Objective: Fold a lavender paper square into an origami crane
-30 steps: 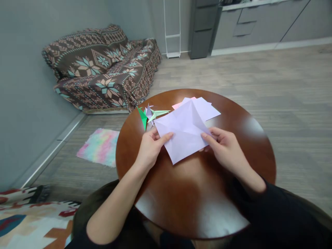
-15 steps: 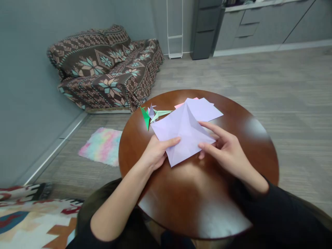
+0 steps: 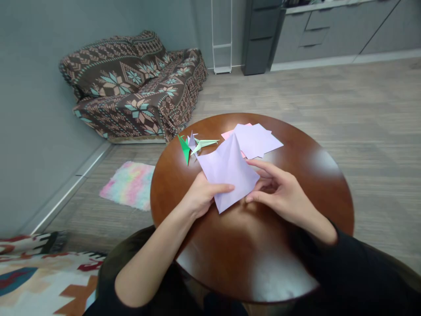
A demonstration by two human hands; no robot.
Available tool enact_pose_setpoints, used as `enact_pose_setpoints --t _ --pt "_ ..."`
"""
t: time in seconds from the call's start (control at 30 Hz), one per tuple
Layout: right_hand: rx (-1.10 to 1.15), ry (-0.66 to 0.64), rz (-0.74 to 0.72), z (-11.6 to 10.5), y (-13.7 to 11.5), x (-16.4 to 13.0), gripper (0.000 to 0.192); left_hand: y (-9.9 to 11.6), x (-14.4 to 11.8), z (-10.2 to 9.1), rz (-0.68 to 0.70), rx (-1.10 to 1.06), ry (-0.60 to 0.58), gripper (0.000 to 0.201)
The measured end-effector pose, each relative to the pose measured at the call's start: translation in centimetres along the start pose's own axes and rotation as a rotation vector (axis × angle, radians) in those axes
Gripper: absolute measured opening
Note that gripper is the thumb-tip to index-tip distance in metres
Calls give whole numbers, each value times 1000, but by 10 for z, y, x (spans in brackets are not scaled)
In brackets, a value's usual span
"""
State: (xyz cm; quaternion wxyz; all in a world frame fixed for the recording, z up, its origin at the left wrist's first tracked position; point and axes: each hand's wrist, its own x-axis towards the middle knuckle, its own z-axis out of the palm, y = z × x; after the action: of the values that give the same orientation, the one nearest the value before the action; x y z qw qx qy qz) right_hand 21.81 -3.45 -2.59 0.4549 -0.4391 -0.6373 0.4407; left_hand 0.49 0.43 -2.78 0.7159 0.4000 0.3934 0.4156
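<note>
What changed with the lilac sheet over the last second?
Both hands, left hand and right hand, drew together, collapsing the lilac sheet along its creases into a narrower shape. Both keep their grip. The paper stack and folded figures on the round table stayed put.

The near half of the round wooden table [image 3: 250, 245] is lying bare, offering open passage below the lavender sheet [image 3: 228, 173] that the left hand [image 3: 200, 197] and right hand [image 3: 283, 195] are pinching between them. The right side of the tabletop is also giving free way. Toward the far edge, a stack of loose sheets [image 3: 258, 139] is sitting just behind the hands, and folded paper figures [image 3: 192, 145] are crowding the far left rim.
</note>
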Motion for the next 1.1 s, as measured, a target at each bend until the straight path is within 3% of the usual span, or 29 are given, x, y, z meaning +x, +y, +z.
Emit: enact_pose_setpoints --t 0.13,0.33,0.47,0.6,0.77,0.9,1.0,1.1 --pt "-5 -66 25 1 1 0 76 1 -1 0 -32 -14 -14 62" --pt "-59 4 -11 2 4 0 76 2 -4 2 -66 12 -59 70" --pt "-163 108 -43 0 5 2 54 1 -5 3 -47 46 -93 72" --pt "-148 159 -74 -1 7 3 34 0 -7 4 -91 66 -129 57" --pt "-260 179 -132 -4 11 1 27 4 -6 1 -4 86 -61 55" --pt "-358 232 -178 -9 12 2 25 10 -2 -5 69 75 -19 65" --pt "-391 198 -230 -11 12 3 24 11 -1 -4 70 59 16 73" --pt "-417 146 -276 -9 10 2 25 8 -3 0 22 -14 -9 65"
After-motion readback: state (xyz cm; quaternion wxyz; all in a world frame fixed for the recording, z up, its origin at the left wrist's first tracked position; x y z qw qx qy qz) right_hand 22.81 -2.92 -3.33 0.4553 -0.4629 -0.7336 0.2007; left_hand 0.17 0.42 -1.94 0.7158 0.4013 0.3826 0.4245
